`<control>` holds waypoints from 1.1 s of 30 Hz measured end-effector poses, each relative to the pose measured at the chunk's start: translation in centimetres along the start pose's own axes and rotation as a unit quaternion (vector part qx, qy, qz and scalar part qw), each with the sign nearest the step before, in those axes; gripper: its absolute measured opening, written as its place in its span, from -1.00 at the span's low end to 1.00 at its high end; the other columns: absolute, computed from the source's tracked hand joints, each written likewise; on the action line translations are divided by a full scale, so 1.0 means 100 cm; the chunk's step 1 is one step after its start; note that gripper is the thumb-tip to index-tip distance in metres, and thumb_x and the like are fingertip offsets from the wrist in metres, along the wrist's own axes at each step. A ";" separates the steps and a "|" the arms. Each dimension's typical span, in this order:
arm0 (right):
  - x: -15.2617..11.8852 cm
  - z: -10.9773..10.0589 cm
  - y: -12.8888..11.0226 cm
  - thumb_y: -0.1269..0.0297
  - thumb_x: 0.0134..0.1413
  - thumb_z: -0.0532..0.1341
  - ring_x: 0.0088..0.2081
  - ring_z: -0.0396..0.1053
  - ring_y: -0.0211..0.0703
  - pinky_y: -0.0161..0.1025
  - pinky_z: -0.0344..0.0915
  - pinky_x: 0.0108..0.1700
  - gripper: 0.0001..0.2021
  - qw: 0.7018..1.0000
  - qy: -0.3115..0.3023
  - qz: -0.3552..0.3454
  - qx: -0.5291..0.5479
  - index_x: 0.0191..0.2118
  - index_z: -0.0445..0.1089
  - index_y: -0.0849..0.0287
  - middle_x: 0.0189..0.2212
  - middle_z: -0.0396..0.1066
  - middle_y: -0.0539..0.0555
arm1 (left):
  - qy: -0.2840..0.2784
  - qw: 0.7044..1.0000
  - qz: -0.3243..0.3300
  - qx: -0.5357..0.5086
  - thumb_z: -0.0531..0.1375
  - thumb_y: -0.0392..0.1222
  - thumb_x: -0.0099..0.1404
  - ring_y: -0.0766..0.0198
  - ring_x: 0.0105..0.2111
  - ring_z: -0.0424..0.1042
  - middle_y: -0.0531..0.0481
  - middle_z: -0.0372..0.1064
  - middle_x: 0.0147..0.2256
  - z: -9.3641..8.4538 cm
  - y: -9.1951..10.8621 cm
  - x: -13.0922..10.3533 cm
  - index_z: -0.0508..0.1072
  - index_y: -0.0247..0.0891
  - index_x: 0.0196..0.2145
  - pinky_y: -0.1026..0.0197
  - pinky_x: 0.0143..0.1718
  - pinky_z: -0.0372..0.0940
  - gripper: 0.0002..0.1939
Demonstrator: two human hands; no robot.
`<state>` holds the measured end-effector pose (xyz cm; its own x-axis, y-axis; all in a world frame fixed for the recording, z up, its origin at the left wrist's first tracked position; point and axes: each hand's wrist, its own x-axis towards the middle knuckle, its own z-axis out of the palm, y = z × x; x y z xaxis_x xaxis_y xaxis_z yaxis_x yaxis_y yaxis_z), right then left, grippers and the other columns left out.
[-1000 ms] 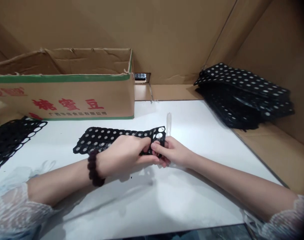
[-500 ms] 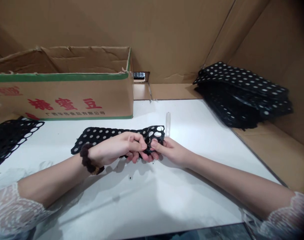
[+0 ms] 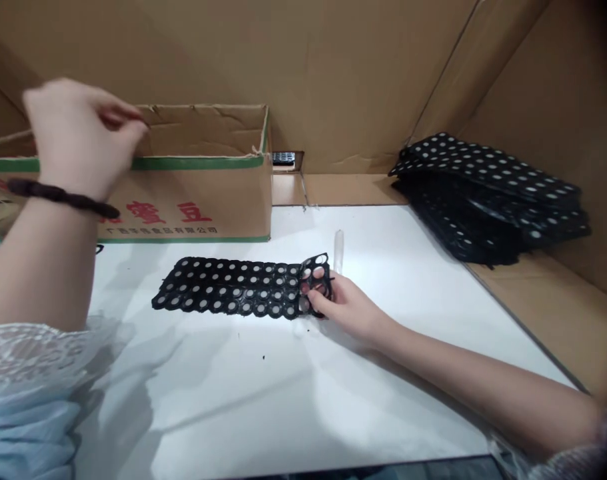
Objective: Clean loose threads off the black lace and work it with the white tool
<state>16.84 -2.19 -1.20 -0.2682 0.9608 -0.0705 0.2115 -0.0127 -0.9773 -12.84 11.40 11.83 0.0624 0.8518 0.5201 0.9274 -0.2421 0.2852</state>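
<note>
A black strip with rows of round pale spots (image 3: 223,287) lies on the white table, its right end tipped up and showing see-through holes. My right hand (image 3: 350,307) pinches that raised end between thumb and fingers. At the upper left, my left hand (image 3: 83,137) is lifted in front of the opening of a cardboard box (image 3: 193,190) with red characters and a green rim. Its fingertips are pressed together; whether anything small sits between them is hidden. A dark hair tie (image 3: 60,195) circles the left wrist.
A pile of similar black spotted sheets (image 3: 498,177) leans on the cardboard wall at the back right. A clear stick-like piece (image 3: 338,250) lies just beyond my right hand. Small dark crumbs dot the white table (image 3: 263,407). Tall cardboard walls (image 3: 348,80) stand behind.
My left hand has left the strip and risen up and left to the box. My right hand stays on the strip's right end, and more of the strip shows.
</note>
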 end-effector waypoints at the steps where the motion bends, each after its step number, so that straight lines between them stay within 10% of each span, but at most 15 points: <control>1: 0.002 -0.003 0.000 0.37 -0.04 0.09 -0.45 0.23 -0.32 -0.35 0.23 -0.44 -0.86 1.000 0.025 0.008 0.001 -0.30 0.12 0.18 -0.44 0.22 -0.02 | 0.033 0.999 0.018 0.034 -0.07 0.13 0.23 0.16 -0.05 0.22 0.15 0.33 -0.16 0.002 0.001 0.002 0.30 -0.28 -0.05 0.09 0.06 0.03 -0.50; 6: 0.010 -0.016 0.000 0.29 -0.06 0.15 -0.48 0.26 -0.35 -0.38 0.22 -0.47 -0.83 0.998 0.036 0.030 0.036 -0.31 0.15 0.18 -0.46 0.27 -0.03 | 0.180 0.970 0.133 0.095 -0.09 -0.05 0.30 0.31 -0.21 0.28 0.06 0.33 -0.29 0.022 0.053 -0.040 0.38 -0.29 -0.25 0.23 -0.11 0.16 -0.66; 12: 0.006 -0.009 -0.007 0.21 -0.01 0.13 -0.53 0.32 -0.36 -0.38 0.26 -0.51 -0.82 0.994 0.055 0.021 0.089 -0.38 0.10 0.17 -0.44 0.29 -0.03 | -0.198 0.934 0.297 0.006 -0.09 0.08 0.26 0.35 -0.55 0.25 0.06 0.29 -0.53 0.064 0.117 -0.105 0.26 -0.26 -0.45 0.30 -0.53 0.06 -0.63; 24: -0.001 0.001 -0.005 0.27 0.05 0.04 -0.49 0.34 -0.26 -0.34 0.27 -0.50 -0.86 0.996 0.043 -0.073 -0.022 -0.46 0.08 0.15 -0.52 0.23 -0.01 | -0.242 0.909 0.339 0.016 -0.12 -0.18 0.27 0.26 -0.51 0.32 -0.01 0.32 -0.50 0.079 0.127 -0.123 0.23 -0.28 -0.38 0.26 -0.53 0.07 -0.80; 33: -0.001 0.001 -0.011 0.24 0.05 0.07 -0.52 0.32 -0.33 -0.33 0.30 -0.47 -0.88 0.997 0.012 -0.015 0.076 -0.36 0.10 0.16 -0.46 0.24 -0.02 | -0.251 0.920 0.293 0.069 -0.13 -0.27 0.21 0.24 -0.51 0.32 -0.03 0.33 -0.51 0.077 0.123 -0.109 0.23 -0.29 -0.34 0.27 -0.54 0.05 -0.82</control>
<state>16.57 -2.34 -0.15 -0.2489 0.9678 -0.0376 0.0575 -0.0240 -0.9981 0.71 2.71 3.40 0.6965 0.7099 0.1045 0.7165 -0.6960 -0.0481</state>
